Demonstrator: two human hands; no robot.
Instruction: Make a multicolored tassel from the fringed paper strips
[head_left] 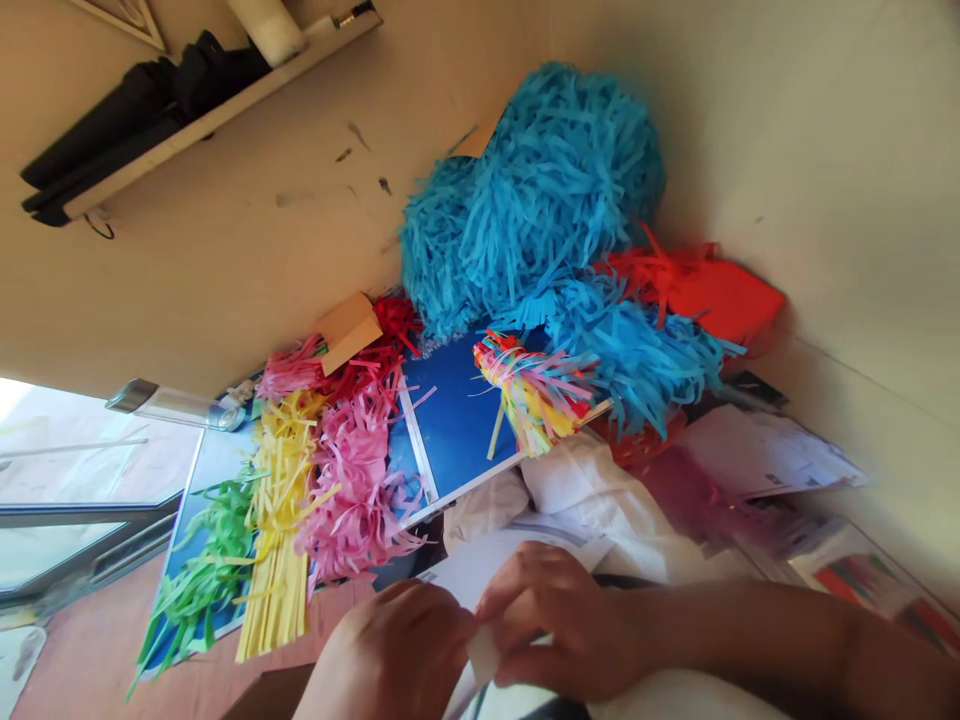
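Note:
Both my hands meet at the bottom middle of the view. My left hand (pixel 390 650) and my right hand (pixel 562 620) have their fingers closed in a pinch on a small piece of white paper (pixel 484 655) between them. Just beyond them lie more white sheets (pixel 487 565) and crumpled white paper (pixel 592 490). A blue board (pixel 450 420) beyond that carries a multicoloured bundle of fringed paper strips (pixel 532 390).
Piles of cut paper fringe lie to the left: green (pixel 202 570), yellow (pixel 281 520), pink (pixel 356 490), red (pixel 386 340). A big blue fringe heap (pixel 540 200) and orange paper (pixel 705 290) fill the wall corner. Printed sheets (pixel 765 450) lie right. A shelf (pixel 195 120) hangs upper left.

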